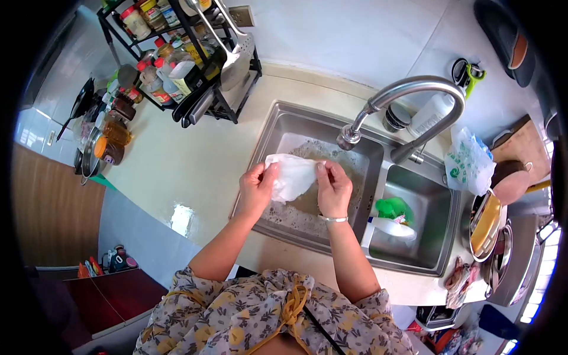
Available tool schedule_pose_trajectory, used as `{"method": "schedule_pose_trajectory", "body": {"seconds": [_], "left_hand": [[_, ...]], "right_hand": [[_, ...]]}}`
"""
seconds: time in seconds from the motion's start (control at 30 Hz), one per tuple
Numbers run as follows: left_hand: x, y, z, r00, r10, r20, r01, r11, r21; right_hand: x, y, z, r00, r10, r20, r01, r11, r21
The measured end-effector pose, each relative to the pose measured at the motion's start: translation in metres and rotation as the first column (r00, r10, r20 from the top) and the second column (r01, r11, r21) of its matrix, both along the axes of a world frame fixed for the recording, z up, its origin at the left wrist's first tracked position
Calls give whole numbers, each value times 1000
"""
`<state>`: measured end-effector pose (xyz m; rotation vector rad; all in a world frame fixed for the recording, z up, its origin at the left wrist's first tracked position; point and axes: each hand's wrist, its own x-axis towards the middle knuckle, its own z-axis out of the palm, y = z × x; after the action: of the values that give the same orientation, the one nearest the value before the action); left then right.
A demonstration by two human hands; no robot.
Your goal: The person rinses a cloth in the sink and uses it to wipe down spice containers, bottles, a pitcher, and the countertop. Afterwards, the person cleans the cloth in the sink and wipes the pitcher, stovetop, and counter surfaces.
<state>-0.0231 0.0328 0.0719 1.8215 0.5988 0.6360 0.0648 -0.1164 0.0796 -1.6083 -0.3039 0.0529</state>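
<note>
A thin white cloth (293,177) is stretched between my two hands above the larger sink basin (275,135). My left hand (259,186) pinches its left edge between thumb and fingers. On the other side, my right hand (332,188) grips the upper right corner, with a bracelet on that wrist. Below the cloth, murky water with patches of foam (349,155) lies in the basin. The curved metal faucet (408,89) has its spray head just behind and to the right of my right hand.
The smaller basin (423,236) holds a green item (393,208) and a white bottle (393,228). A black rack (222,109) with bottles and utensils stands at back left. A plastic bag (470,163) and pans (488,228) are at right. Jars (109,151) stand far left.
</note>
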Motion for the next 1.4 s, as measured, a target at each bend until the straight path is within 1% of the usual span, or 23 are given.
{"method": "schedule_pose_trajectory", "body": {"seconds": [0.07,0.13,0.23,0.3,0.4,0.43,0.47,0.57,0.63,0.67,0.7,0.73,0.77,0.83,0.87,0.9,0.93,1.0,1.07,1.13,1.2,1.27,1.4], "left_hand": [[5,-2,0,1000,-6,-13,6,1000,-6],[7,-7,-12,994,-61,-91,56,997,-53],[9,-8,-26,928,-295,-229,194,904,-382],[6,-2,-43,905,-358,-231,219,855,-470],[-4,4,-45,870,-438,-228,351,874,-337],[-12,21,-34,894,-338,-293,364,931,37],[-11,29,-32,930,-236,-283,338,853,398],[-4,58,-36,952,-175,-251,293,760,580],[-3,69,-39,957,-151,-248,278,722,634],[-2,74,-42,953,-163,-256,296,681,670],[1,76,-45,949,-177,-261,313,641,701],[1,77,-46,946,-192,-262,323,637,700],[-1,77,-47,945,-185,-271,321,690,648],[-1,75,-48,952,-181,-248,292,784,547],[-1,75,-50,950,-190,-249,299,786,542],[-2,76,-51,944,-202,-260,318,765,560],[-1,77,-51,940,-212,-267,333,743,581],[0,75,-49,943,-216,-252,325,754,571],[-1,74,-49,949,-205,-238,306,774,555],[-2,75,-50,950,-206,-233,305,762,571],[0,77,-50,951,-208,-227,304,747,592],[-1,77,-48,945,-220,-240,322,741,589],[3,77,-46,940,-243,-240,340,739,582]], "right_hand": [[9,-1,-27,989,113,-98,-119,991,-61],[-4,12,-20,872,124,-474,42,945,324],[-15,18,-51,711,497,-498,-396,868,300],[-10,18,-79,750,431,-501,-338,902,269],[17,3,-117,773,82,-629,-166,983,-76],[36,-2,-150,816,-49,-576,-73,979,-188],[66,-21,-179,857,-185,-480,30,950,-312],[103,-40,-202,919,-390,54,299,600,-742],[87,-27,-219,971,-191,143,206,370,-906],[76,-20,-230,996,-59,74,86,250,-964],[74,-17,-228,996,28,-82,-85,168,-982],[85,-14,-226,899,41,-436,-435,199,-878],[89,-16,-224,898,25,-439,-435,202,-878],[94,-23,-203,942,-127,-311,-194,550,-812],[95,-27,-193,940,-136,-312,-191,546,-816],[96,-30,-184,943,-276,-187,90,751,-655],[101,-31,-174,895,-436,-100,365,841,-399],[118,-39,-152,831,-551,-76,536,829,-158],[139,-52,-137,775,-631,-23,610,758,-232],[163,-52,-123,684,-697,215,724,683,-92],[176,-45,-112,605,-752,263,796,586,-154],[188,-40,-117,704,-687,178,700,629,-340],[190,-12,-132,643,-717,269,761,558,-330]]}}
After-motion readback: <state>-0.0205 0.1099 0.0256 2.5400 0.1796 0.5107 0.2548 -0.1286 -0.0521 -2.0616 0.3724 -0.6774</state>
